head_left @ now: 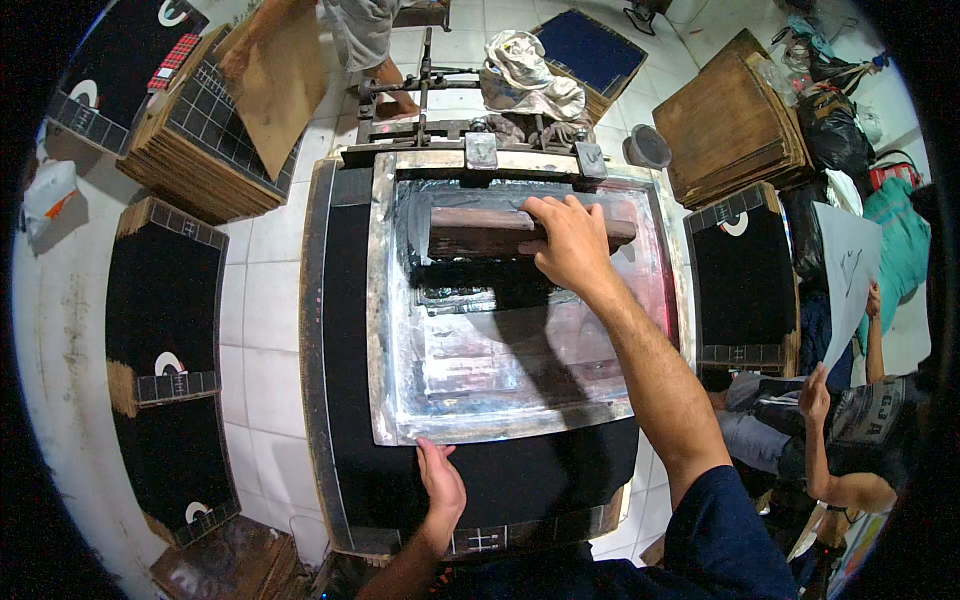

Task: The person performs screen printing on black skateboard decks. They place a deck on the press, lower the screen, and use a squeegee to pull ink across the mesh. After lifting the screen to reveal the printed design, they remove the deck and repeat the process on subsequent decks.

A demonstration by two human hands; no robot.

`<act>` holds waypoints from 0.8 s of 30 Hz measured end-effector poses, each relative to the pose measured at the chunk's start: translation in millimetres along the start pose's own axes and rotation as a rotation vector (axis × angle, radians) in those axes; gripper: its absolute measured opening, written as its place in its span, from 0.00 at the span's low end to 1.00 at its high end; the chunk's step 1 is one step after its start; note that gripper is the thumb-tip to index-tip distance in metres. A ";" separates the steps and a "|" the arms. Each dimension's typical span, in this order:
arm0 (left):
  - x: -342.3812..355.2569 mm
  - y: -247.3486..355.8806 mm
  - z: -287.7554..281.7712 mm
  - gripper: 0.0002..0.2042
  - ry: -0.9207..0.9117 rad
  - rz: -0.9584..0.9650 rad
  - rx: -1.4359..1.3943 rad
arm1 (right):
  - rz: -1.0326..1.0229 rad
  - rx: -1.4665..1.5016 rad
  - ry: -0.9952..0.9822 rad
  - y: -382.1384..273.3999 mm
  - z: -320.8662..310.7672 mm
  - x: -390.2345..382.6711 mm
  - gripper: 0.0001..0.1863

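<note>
My right hand (573,237) is closed around the top of a long wooden squeegee (470,225), which stands on the mesh near the far side of a screen printing frame (382,330). Black ink (450,283) lies smeared on the mesh just in front of the squeegee. At the frame's near left edge, my left hand (440,485) grips the rim with its fingers; their undersides are hidden. Beneath the frame is a board covered in black cloth (345,480), showing along the left and near sides. Two metal clamps (481,150) hold the frame's far edge.
Boards with black cloth stand at left (165,290) and right (745,280). A stack of boards (200,150) is far left, brown boards (730,110) far right. White cloth (530,75) drapes the metal hinge stand. At right another person holds a white sheet (845,270); another person's leg (390,85) shows behind.
</note>
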State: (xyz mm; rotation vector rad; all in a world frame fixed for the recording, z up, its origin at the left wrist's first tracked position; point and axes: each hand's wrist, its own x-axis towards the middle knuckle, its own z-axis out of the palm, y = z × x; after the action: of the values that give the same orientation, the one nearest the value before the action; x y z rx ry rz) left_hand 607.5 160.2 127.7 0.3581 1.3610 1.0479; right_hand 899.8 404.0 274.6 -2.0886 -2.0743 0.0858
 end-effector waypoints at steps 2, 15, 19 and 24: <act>-1.3 1.7 0.6 0.32 0.021 -0.016 0.009 | 0.004 0.006 -0.016 -1.8 7.6 5.7 0.26; -4.7 -0.6 -4.3 0.28 -0.029 0.023 -0.009 | 0.011 -0.033 -0.019 -5.9 32.7 25.6 0.24; -6.1 -0.5 -4.1 0.27 -0.014 0.010 -0.017 | 0.057 -0.023 -0.020 -9.2 39.6 16.9 0.22; -7.3 0.1 -0.6 0.26 0.013 0.032 -0.034 | -0.001 -0.075 0.112 -20.3 48.5 -11.8 0.17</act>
State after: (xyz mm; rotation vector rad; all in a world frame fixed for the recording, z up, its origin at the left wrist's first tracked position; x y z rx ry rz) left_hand 607.9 154.4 132.1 0.3496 1.3515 1.0999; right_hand 871.0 396.9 229.6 -2.0833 -2.0430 -0.1079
